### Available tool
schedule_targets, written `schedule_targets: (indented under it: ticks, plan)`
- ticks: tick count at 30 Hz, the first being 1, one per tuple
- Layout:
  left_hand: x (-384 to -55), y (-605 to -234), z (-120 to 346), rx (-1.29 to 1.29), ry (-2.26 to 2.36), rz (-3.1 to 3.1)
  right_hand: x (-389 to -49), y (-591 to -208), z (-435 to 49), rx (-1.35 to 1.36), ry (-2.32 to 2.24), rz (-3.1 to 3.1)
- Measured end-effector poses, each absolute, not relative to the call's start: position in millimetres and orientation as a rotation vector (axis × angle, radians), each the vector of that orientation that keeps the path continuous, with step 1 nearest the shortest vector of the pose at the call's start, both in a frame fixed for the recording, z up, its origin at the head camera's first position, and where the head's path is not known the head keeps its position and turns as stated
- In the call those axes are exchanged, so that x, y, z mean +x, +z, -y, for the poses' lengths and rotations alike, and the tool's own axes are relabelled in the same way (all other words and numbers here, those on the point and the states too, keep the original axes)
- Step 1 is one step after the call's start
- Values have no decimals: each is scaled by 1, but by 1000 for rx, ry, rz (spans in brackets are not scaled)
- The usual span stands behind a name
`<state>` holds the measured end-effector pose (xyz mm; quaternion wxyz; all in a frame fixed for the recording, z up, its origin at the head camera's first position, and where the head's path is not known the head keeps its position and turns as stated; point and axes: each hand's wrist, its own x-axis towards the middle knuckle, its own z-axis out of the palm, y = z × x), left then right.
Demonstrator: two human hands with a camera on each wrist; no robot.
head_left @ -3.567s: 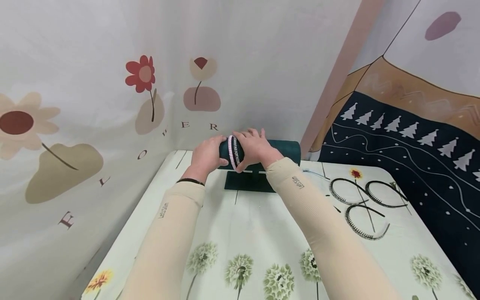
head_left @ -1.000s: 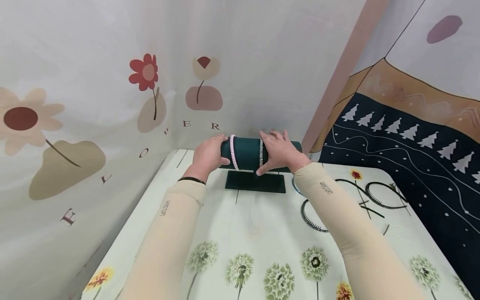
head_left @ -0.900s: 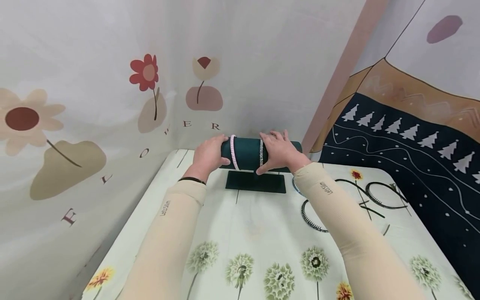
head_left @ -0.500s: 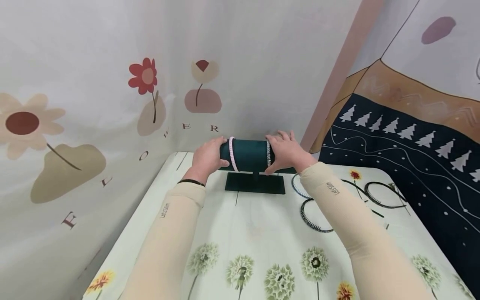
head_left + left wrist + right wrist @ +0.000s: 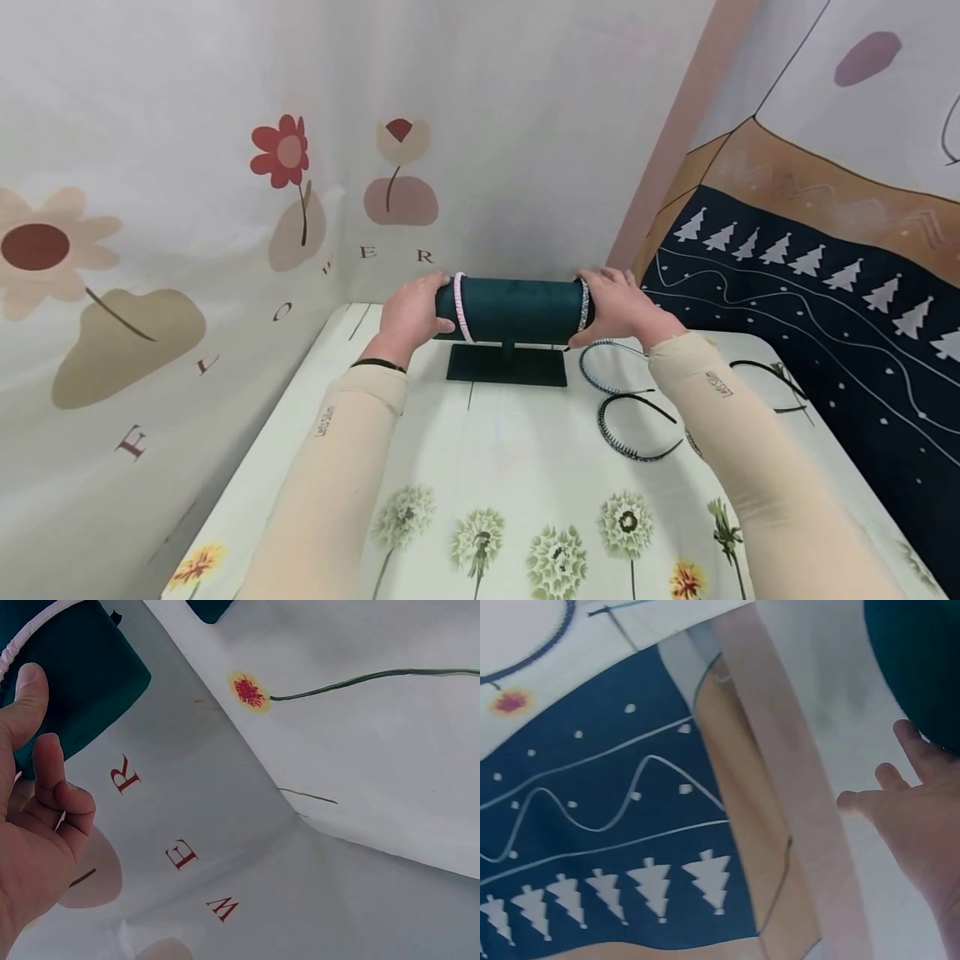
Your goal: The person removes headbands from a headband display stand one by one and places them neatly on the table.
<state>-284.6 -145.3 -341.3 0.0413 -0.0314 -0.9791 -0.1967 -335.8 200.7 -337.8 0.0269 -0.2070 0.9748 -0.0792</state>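
Note:
A dark green cylinder display stand (image 5: 517, 310) stands at the back of the table on a flat base. My left hand (image 5: 408, 315) grips the cylinder's left end, thumb in front and fingers over the top. Just right of that hand a pink headband (image 5: 462, 308) sits around the cylinder. Around the right end is a sparkly silver headband (image 5: 584, 304), gripped by my right hand (image 5: 618, 307), thumb low in front and fingers above. In the left wrist view the pink headband (image 5: 34, 626) lies beyond my thumb; in the right wrist view the silver one is hidden.
On the table to the right lie a blue headband (image 5: 588, 367) and a black toothed headband (image 5: 611, 429). Farther right, another dark headband (image 5: 772, 371) is partly behind my right sleeve. Printed curtains hang behind and beside the floral tablecloth (image 5: 480, 467).
My right hand has slid the silver headband rightward along the cylinder, from beside the pink one to the right end. The left hand and pink headband have stayed in place.

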Motion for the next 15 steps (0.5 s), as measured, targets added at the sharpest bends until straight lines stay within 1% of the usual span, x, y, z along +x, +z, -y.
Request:
schedule_targets:
  ticks: [7,15]
  plan:
    - [-286,-344,144,-94,-605,3011,-334,-349,-228,-556,-371,-2988]
    - [-286,-342,144,-92,-594,3004,-330,-356,-253,-461,-340,-2986]
